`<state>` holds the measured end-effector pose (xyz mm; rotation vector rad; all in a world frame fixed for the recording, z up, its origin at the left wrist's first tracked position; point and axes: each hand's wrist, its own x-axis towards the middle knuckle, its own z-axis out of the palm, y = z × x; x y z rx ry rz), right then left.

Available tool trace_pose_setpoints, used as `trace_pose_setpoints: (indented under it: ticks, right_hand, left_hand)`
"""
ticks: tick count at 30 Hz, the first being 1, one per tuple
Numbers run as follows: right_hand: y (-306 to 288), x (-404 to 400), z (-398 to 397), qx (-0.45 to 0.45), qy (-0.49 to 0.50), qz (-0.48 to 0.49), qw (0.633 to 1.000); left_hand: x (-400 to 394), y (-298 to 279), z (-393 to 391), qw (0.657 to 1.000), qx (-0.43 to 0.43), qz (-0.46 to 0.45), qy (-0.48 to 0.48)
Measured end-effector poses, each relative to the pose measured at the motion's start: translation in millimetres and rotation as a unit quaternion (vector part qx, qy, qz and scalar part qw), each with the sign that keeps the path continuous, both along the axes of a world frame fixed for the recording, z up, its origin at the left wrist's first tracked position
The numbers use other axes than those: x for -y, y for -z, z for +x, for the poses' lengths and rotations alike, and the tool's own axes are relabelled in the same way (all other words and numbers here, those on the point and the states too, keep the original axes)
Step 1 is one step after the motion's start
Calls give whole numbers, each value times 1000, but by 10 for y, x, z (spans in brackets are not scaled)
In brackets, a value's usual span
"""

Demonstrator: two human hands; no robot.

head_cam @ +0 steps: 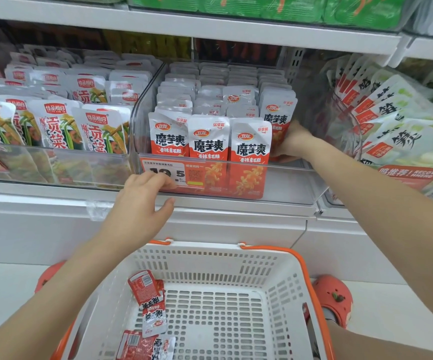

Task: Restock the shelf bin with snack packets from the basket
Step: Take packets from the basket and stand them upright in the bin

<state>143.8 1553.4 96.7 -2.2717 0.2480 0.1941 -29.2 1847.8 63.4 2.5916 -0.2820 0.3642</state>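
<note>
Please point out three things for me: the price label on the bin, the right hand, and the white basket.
price label (171, 175): head view, on its white printed part.
right hand (292, 145): head view, on the back of the hand.
white basket (282, 287): head view, on its right inner wall.

Probably a shop: stocked shelf bins (275, 183), price tag (173, 175), shopping basket (282, 281).

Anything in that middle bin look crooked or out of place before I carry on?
Mostly tidy. The three front packets stand upright in a row. The rightmost column, where the right hand reaches in, sits further back, leaving a gap at the front right corner. The left hand rests at the bin's front lip.
</note>
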Motion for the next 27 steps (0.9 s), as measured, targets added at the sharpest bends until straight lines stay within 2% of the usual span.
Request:
trace_pose_setpoints:
  ticks: [5,12,15,18,21,24,27]
  right_hand:
    - [-14,12,-27,-17,0,49,999]
    - [-55,48,-73,-43,4,36,998]
    - [-46,37,-99,-43,-25,2,999]
    - [-23,37,-68,-8,-19,-25,999]
    - [-9,56,17,93,1,-121,988]
    - [-2,71,54,145,27,-108,983]
    - [11,86,69,132,38,-75,988]
  left_hand:
    - [-1,1,4,1000,-3,-1,-1]
    - [-8,27,-43,1000,-13,5,-3]
    - [-21,48,-97,1000,-15,5,3]
    - [-5,60,-151,1000,-21,-1,7]
    - [25,82,-183,1000,-27,4,10]
    - [28,101,-183,1000,-24,15,14]
    - [17,115,-162,1000,-21,19,11]
